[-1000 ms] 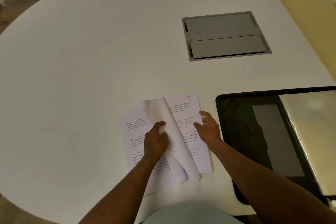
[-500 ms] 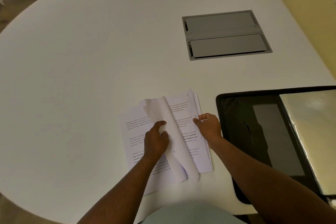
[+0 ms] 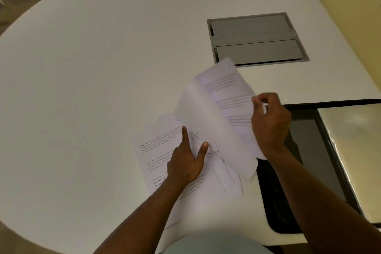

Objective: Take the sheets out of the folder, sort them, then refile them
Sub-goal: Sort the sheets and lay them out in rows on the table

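Sorting step: printed sheets out of the folder, spread near the table's front edge.

L hand [image 3: 185, 163] lies flat, fingers straight, pressing the sheets on the table [image 3: 160, 150]; R hand [image 3: 270, 121] pinches the right edge of lifted sheets [image 3: 218, 113], just beyond, over the open black folder [image 3: 274, 202] at the front-right edge. Paper is light, limp, likely slippery sheet on sheet: best pinched at an edge w/ the pile pinned. Text is blurred, page nos. unreadable; folder cut off at right; grey cable hatch [image 3: 255, 39] farther back.
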